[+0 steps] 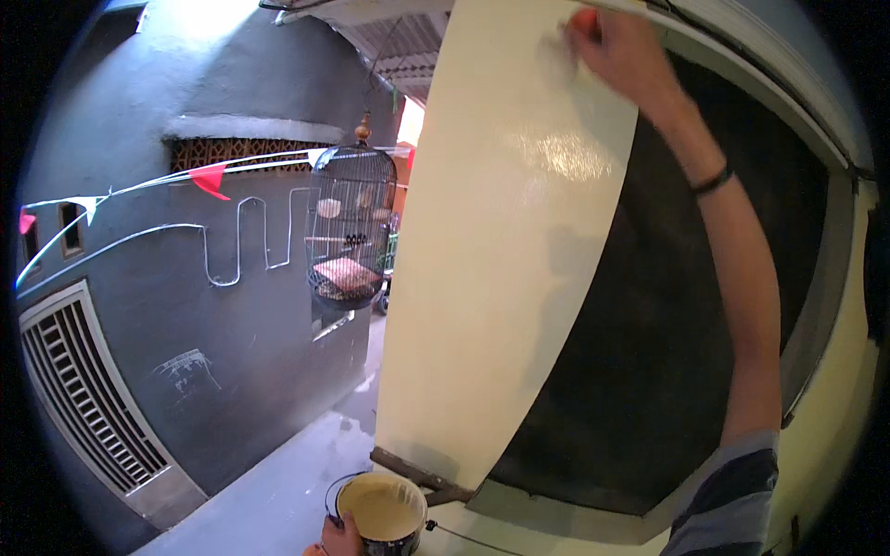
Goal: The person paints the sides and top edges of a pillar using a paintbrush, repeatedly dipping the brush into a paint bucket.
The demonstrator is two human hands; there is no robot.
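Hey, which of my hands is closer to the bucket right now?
Left. Your left hand is at the bucket itself, holding its left side; your right hand is well away, raised high by the pale yellow panel.

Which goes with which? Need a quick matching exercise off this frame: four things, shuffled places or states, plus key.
Things
1. Bucket
2. Birdcage
3. Wristband
4. Right hand

Places and states
A. Dark, worn on the right forearm
B. Raised at the top of the cream panel
C. Held by the left hand
D. Hanging left of the cream panel

Pairs: 1-C, 2-D, 3-A, 4-B
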